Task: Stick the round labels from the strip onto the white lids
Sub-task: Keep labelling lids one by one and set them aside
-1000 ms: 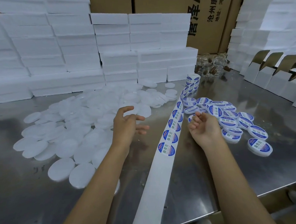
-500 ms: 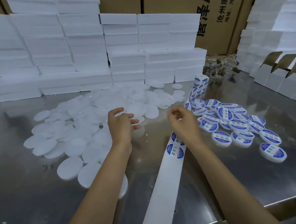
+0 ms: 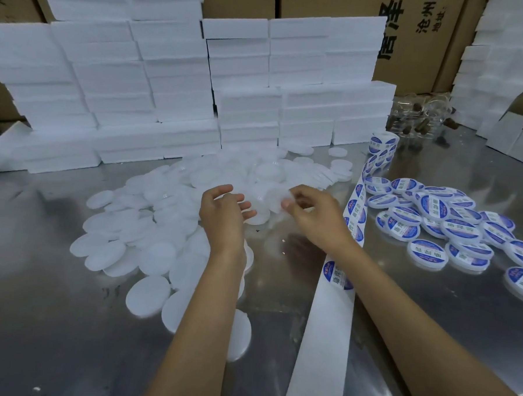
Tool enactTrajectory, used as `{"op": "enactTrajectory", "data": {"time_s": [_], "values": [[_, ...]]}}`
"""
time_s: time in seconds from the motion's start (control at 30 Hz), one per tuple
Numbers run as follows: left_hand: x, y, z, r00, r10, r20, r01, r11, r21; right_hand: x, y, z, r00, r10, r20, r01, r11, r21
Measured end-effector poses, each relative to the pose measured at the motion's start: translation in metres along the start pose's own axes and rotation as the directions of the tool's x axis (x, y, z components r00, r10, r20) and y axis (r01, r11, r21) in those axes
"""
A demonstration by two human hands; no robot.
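Note:
A heap of plain white lids (image 3: 162,223) covers the steel table (image 3: 50,323) at the centre left. My left hand (image 3: 223,214) hovers over the heap, fingers loosely curved and holding nothing. My right hand (image 3: 311,212) is just right of it, thumb and fingers curled and pinching the edge of a blurred white lid (image 3: 277,198). The label strip (image 3: 322,337) runs under my right forearm from the front edge to a roll (image 3: 382,143). Blue round labels (image 3: 355,230) remain on its far part. Several labelled lids (image 3: 434,225) lie on the right.
White foam slabs (image 3: 139,85) are stacked along the back, with brown cartons (image 3: 414,39) behind them. Clear jars (image 3: 418,121) stand behind the roll. Open white boxes (image 3: 518,132) line the far right. The table's front edge runs under my right elbow.
My right hand left the labelled lids, crossed the strip to the left and now pinches at the white lid heap. My left hand stayed over the heap. The camera turned slightly left.

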State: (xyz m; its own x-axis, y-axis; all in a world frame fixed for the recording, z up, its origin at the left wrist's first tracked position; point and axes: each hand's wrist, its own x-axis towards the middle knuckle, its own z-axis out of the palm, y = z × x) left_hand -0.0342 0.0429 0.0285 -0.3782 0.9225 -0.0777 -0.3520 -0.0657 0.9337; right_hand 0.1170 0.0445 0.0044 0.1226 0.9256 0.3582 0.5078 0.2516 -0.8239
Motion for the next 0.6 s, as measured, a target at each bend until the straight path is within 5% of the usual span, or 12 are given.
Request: {"op": "enactTrajectory", "data": {"time_s": [0.1, 0.27, 0.37, 0.5, 0.6], "values": [[-0.004, 0.002, 0.004, 0.988, -0.024, 0.155, 0.009, 0.995, 0.096, -0.006, -0.009, -0.014, 0.987, 0.148, 0.066, -0.161, 0.926, 0.342], [-0.022, -0.007, 0.014, 0.843, -0.096, 0.529, -0.011, 0.981, 0.195, -0.021, -0.015, -0.024, 0.966, 0.156, 0.207, -0.237, 0.855, 0.462], [-0.027, -0.011, 0.015, 0.81, -0.078, 0.581, -0.051, 0.978, 0.203, -0.029, -0.013, -0.027, 0.97, 0.203, 0.132, -0.239, 0.885, 0.4], [-0.03, -0.013, 0.013, 0.814, -0.088, 0.574, -0.058, 0.971, 0.231, -0.042, 0.005, -0.05, 0.966, 0.16, -0.203, -0.151, 0.987, 0.058], [-0.03, -0.013, 0.012, 0.819, -0.102, 0.564, -0.051, 0.967, 0.25, -0.056, 0.017, -0.067, 0.979, 0.135, -0.152, -0.163, 0.969, -0.185]]}}
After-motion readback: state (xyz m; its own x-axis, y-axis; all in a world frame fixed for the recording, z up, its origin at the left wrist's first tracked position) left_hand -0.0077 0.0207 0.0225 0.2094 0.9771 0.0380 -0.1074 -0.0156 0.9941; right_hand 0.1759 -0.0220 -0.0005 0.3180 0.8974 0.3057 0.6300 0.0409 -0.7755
